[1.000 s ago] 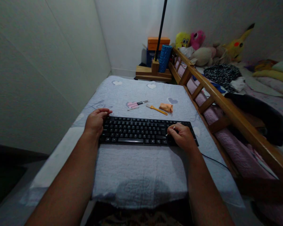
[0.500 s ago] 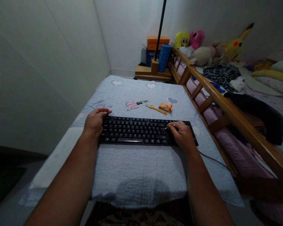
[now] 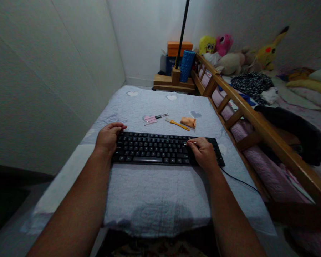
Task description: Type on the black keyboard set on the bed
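Note:
A black keyboard (image 3: 152,148) lies flat on the cloth-covered table. My left hand (image 3: 107,138) is closed at its upper left corner, thumb and fingers together against the edge. In my right hand (image 3: 204,151) a thin white cotton swab (image 3: 194,142) is pinched between thumb and fingers, its tip low over the keys near the right side. That hand covers part of the arrow and number keys. Behind the keyboard lie a yellow-orange brush (image 3: 179,125), a folded orange-brown cloth (image 3: 188,122), a dark-handled tool with a metal tip (image 3: 160,116) and another cotton swab (image 3: 150,123).
A black cable (image 3: 240,181) runs from the keyboard towards the table's right edge. Along the right stands a wooden bed rail (image 3: 235,94), with plush toys (image 3: 266,53) and clothes beyond it. Boxes (image 3: 179,48) and a blue roller (image 3: 186,66) stand past the far end.
My right hand has shifted slightly left with the cotton swab over the keys. My left hand, the keyboard and the items behind it stay in place.

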Motion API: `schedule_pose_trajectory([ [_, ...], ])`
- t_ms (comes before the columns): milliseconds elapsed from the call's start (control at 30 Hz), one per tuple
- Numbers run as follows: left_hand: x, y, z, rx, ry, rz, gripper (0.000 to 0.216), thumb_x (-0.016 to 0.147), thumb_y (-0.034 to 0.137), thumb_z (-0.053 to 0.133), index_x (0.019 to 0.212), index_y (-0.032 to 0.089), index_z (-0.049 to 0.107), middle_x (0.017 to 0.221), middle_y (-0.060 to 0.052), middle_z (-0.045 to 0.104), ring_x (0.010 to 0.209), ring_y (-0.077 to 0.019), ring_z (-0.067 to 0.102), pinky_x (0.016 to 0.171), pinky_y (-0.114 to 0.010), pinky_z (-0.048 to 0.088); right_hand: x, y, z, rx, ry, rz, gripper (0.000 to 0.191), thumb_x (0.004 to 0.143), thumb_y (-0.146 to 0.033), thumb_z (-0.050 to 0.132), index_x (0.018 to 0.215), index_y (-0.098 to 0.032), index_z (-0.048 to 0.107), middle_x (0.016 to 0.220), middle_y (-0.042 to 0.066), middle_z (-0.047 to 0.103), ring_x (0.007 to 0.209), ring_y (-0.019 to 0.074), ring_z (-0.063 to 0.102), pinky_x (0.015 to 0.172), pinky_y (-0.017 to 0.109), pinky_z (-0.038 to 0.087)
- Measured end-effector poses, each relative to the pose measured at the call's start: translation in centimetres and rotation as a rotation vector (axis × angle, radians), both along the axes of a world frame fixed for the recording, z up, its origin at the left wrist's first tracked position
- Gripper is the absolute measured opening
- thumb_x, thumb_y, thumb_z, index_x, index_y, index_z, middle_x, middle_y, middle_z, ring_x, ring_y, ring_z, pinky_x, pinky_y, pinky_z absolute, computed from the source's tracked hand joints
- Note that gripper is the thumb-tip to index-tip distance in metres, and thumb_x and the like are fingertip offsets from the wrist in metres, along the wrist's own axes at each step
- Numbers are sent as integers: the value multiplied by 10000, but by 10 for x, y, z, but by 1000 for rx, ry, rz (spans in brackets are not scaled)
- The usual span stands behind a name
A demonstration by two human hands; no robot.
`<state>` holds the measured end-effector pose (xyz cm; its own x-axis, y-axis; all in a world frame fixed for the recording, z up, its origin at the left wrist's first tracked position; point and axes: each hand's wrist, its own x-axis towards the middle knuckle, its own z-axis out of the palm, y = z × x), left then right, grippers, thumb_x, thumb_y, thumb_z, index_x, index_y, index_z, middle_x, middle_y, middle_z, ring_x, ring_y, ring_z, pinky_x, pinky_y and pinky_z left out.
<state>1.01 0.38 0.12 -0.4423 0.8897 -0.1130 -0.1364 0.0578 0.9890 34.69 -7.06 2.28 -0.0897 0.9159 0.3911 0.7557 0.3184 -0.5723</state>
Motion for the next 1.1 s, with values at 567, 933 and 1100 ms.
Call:
schedule_pose_trajectory([
  [567, 3, -2, 3, -5, 4, 7, 134, 582, 138, 579, 711, 158, 607, 719, -27, 664, 727, -152, 609, 707, -269, 462, -11, 2, 1, 3, -18, 72, 177, 867, -225, 523, 840, -197, 696, 840, 61, 701, 852, 215, 585, 798, 360, 443],
  [933, 1, -1, 0, -1, 15, -2, 130, 577, 152, 585, 706, 156, 599, 721, -37, 666, 737, -163, 611, 693, -276, 466, -10, -2, 2, -21, 3, 100, 166, 861, -224, 524, 806, -201, 678, 820, 53, 685, 826, 201, 577, 780, 351, 434],
  [1100, 0, 0, -1, 8, 35, -12, 130, 579, 163, 583, 707, 157, 601, 739, -41, 665, 743, -166, 612, 697, -279, 469, -11, -3, 5, -41, -2, 107, 173, 858, -225, 518, 779, -199, 670, 796, 52, 671, 805, 197, 573, 760, 346, 428],
])
